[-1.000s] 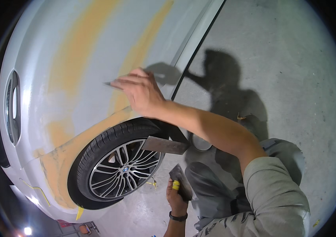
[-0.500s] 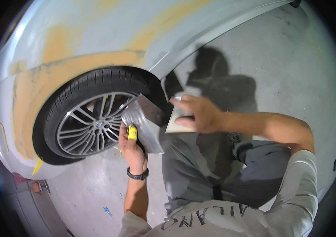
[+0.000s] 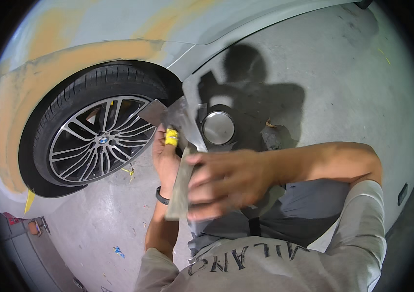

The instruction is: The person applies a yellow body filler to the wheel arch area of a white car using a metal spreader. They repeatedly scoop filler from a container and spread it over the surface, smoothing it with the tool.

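Note:
A bent sheet of shiny metal is gripped in my left hand, whose thumb is wrapped in yellow tape. Against the sheet's near edge, my right hand holds a flat, pale spreader, turned nearly edge-on. The right fingers are a little blurred. Both hands are in front of a car wheel. Orange-tan filler patches cover the grey-white car panel above the wheel arch.
A round metal tin stands on the concrete floor beyond my right hand. Yellow tape hangs from the bumper. A blue scrap lies at left. My bent knees are close below the hands.
My right hand has moved left and nearer with the spreader, which has turned from face-on to edge-on at the metal sheet. The sheet has tilted, and the round tin has come into sight.

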Demonstrator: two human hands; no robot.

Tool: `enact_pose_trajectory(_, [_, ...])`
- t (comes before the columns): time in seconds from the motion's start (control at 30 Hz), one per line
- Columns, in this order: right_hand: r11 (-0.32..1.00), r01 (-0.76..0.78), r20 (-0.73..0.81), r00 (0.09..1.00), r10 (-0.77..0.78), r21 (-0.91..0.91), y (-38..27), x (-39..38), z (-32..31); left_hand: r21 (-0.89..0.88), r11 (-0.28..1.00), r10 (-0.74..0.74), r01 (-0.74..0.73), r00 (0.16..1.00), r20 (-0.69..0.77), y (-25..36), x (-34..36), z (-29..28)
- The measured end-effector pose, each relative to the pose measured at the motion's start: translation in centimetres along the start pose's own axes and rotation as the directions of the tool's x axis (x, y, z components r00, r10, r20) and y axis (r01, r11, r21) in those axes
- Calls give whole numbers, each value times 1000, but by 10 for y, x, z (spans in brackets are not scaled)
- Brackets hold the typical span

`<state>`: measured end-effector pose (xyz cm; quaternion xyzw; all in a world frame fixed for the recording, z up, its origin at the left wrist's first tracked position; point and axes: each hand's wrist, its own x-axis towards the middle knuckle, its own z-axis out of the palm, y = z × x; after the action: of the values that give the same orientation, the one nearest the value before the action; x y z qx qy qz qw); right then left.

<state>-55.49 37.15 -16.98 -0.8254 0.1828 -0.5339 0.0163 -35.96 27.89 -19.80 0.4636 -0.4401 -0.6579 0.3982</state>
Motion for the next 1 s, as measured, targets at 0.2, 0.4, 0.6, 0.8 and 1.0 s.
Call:
enact_pose_trajectory(0.2, [950,-223,158,953,260,-218,38,-26,-31,-188,982,14,12,991,135,-11,-11,-6])
enact_pose_trajectory(0.4, [917,-292,244,901,359,-271,48,-67,-36,37,983,175,-177,982,66,-27,0,-20])
enact_pose_trajectory(0.6, [891,-157,226,935,273,-426,54,-88,-27,116,991,61,-63,998,25,-46,11,-9])
enact_pose_trajectory(0.8, [-44,-923,-169,23,985,-383,19,-189,-90,496,649,443,-577,816,371,-50,37,-12])
enact_pose_trajectory(1.0, [-662,-749,11,-662,749,29,-141,-214,-131,704,-84,63,-705,701,710,-128,94,3])
